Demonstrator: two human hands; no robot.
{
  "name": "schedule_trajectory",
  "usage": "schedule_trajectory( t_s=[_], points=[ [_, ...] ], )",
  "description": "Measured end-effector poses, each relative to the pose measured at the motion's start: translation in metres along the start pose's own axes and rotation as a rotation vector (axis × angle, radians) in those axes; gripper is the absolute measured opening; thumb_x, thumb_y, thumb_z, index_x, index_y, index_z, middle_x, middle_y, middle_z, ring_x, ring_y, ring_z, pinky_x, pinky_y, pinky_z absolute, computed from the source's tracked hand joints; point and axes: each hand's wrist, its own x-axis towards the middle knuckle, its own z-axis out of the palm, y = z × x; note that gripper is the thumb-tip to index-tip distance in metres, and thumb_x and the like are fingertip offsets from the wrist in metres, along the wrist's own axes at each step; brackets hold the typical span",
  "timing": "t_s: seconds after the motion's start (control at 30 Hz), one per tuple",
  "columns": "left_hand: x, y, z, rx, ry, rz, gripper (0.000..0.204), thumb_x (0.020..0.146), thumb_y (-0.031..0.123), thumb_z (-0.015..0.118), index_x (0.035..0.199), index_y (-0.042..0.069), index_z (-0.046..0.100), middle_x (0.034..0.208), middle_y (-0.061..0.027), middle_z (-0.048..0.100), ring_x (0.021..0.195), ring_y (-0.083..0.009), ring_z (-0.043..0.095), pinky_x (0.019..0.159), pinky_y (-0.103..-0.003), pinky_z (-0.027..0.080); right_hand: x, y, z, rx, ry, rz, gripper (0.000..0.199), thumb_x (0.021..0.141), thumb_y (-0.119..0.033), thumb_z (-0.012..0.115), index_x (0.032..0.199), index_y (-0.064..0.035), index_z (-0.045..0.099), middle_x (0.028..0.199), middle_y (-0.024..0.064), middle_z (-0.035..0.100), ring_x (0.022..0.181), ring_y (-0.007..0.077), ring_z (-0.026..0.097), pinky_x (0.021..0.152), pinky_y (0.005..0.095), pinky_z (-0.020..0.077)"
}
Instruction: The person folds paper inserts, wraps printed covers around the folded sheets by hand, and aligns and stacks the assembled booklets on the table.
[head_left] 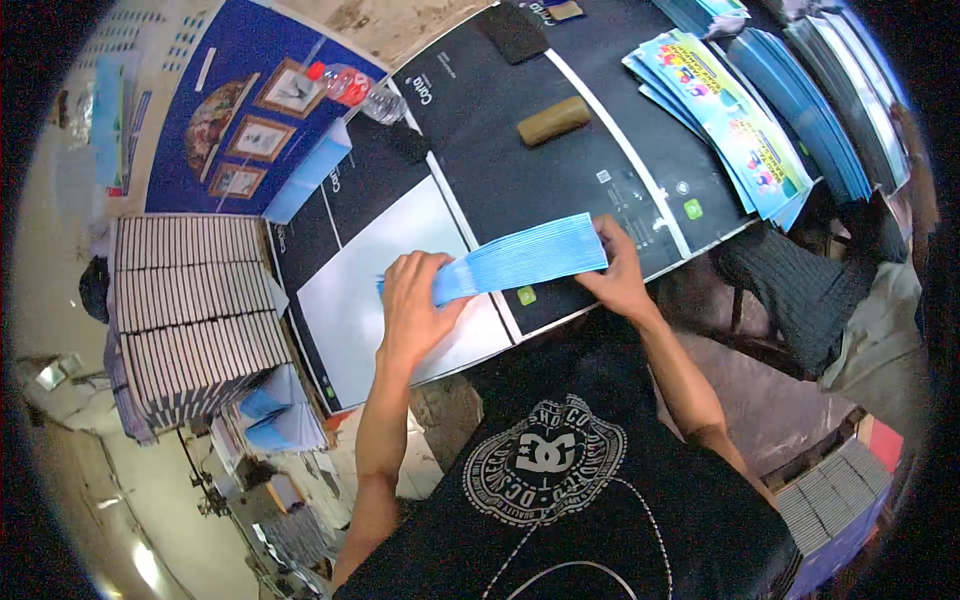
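Observation:
Between my two hands is a stack of light blue paper sheets (525,258), held edge-on above the dark work table so its layered edges show. My left hand (412,305) wraps round the stack's left end, fingers over the far side and thumb on the near side. At the right end, my right hand (618,272) grips the sheets' short edge. Below the stack's left part, a large white sheet (370,285) lies on the table. Hidden behind the hands are both ends of the stack in part.
Colourful printed covers (725,120) lie fanned at the table's right, beside more blue stacks (805,115). A brown block (554,121) and a black pad (513,33) rest farther back. A plastic bottle (355,90) lies at the back left. Piled bound stacks (195,300) stand left.

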Motion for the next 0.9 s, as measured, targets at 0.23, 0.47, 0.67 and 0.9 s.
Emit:
schedule_trajectory(
  t_s=[0.23,0.47,0.67,0.9],
  points=[
    [0.004,0.011,0.018,0.022,0.040,0.009,0.057,0.068,0.025,0.086,0.112,0.002,0.057,0.111,-0.0176,0.060,0.104,-0.0358,0.056,0.089,-0.046,0.042,0.005,-0.025,-0.025,-0.246,-0.084,-0.099,0.068,0.073,-0.008,0.076,0.135,-0.0011,0.050,0.126,0.0183,0.061,0.121,0.0256,0.059,0.102,0.0366,0.0459],
    [0.000,0.004,0.024,0.124,-0.002,-0.016,0.069,0.068,0.031,0.085,0.121,0.001,0.051,0.112,-0.0185,0.060,0.106,-0.0360,0.055,0.091,-0.048,0.039,0.034,-0.207,-0.039,-1.020,-0.263,-0.568,0.141,0.050,-0.048,0.094,0.160,-0.0036,0.018,0.164,0.0209,0.025,0.152,0.0396,0.023,0.124,0.0534,0.0193],
    [-0.001,0.013,0.031,0.091,0.005,-0.008,0.071,0.068,0.035,0.084,0.122,0.002,0.052,0.111,-0.0172,0.061,0.106,-0.0363,0.057,0.091,-0.049,0.040,0.048,-0.113,0.003,-1.051,-0.613,-0.663,0.129,0.061,-0.060,0.086,0.159,-0.0061,0.022,0.160,0.0190,0.034,0.150,0.0396,0.028,0.123,0.0548,0.0193],
    [-0.024,-0.017,0.059,0.065,0.121,0.031,0.086,0.071,0.039,0.088,0.133,-0.006,0.050,0.124,-0.0268,0.058,0.116,-0.0465,0.054,0.101,-0.053,0.041,0.043,-0.079,0.001,-1.010,-0.534,-0.552,0.095,0.059,-0.048,0.090,0.136,-0.0081,0.051,0.123,0.0155,0.060,0.107,0.0349,0.065,0.085,0.0478,0.0552]
  ],
)
